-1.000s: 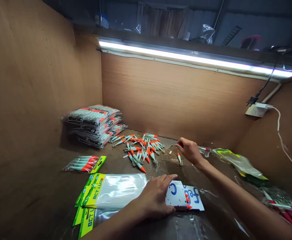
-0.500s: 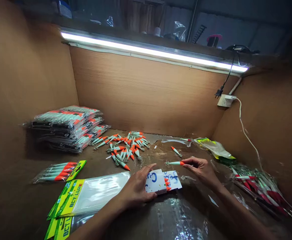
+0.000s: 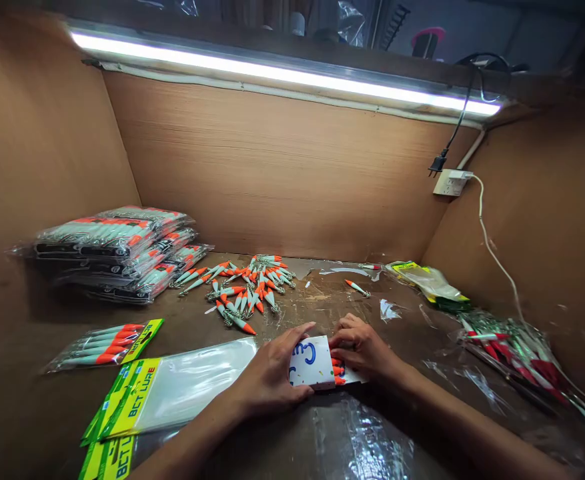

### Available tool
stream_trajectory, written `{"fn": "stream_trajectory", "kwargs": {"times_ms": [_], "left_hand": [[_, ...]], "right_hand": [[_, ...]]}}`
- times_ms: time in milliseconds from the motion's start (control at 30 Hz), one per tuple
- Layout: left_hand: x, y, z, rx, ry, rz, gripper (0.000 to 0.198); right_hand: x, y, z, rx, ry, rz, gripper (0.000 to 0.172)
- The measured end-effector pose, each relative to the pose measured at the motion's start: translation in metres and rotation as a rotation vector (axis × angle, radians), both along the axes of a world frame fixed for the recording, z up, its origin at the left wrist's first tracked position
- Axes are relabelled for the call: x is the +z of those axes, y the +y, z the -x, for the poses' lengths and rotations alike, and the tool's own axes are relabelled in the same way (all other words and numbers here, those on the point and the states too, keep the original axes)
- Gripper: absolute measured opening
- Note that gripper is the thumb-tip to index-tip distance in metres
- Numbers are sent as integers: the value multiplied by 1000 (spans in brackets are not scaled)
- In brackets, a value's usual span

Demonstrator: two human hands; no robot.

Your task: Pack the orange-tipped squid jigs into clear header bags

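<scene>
A small white cardboard sleeve (image 3: pixel 312 363) with blue handwriting stands near the table's middle, and my left hand (image 3: pixel 265 373) is closed around its left end. Orange tips of several fishing lures (image 3: pixel 339 368) show at the sleeve's right opening. There my right hand (image 3: pixel 365 347) has its fingers pinched together against the tips; the lure in them is mostly hidden by the fingers and sleeve. Behind my hands lies a loose pile of pale lures with orange ends and wire hooks (image 3: pixel 247 293). One single lure (image 3: pixel 357 288) rests to the right of that pile.
Flat clear bags with yellow-green headers (image 3: pixel 197 380) lie at left, beside a filled lure bag (image 3: pixel 107 343). Stacked lure packs (image 3: pixel 117 247) stand behind. At right are more header bags (image 3: pixel 427 283), red-and-white lures (image 3: pixel 517 360) and a hanging white cable (image 3: pixel 497 260).
My right hand has moved left with the lure, from beside the sleeve to its right opening. My left hand still holds the sleeve. The camera view has shifted slightly.
</scene>
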State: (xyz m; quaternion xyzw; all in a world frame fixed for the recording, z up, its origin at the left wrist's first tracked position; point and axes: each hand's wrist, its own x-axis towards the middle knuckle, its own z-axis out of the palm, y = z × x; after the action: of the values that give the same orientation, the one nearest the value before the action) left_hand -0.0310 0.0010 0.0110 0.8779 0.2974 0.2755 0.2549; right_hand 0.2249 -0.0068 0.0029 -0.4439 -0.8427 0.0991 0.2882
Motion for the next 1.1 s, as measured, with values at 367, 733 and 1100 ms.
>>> {"fn": "stream_trajectory", "kwargs": {"times_ms": [367,733,1100], "left_hand": [[-4,2,4,-20,55,3,101],[2,-1,5,-14,76,-12,103],[-3,7,7,43,9,-38,103]], "right_hand": [[45,122,-74,-478,-61,186,27],[53,155,-94,-513,155,121,32],[41,20,-64,-190,585,104,37]]}}
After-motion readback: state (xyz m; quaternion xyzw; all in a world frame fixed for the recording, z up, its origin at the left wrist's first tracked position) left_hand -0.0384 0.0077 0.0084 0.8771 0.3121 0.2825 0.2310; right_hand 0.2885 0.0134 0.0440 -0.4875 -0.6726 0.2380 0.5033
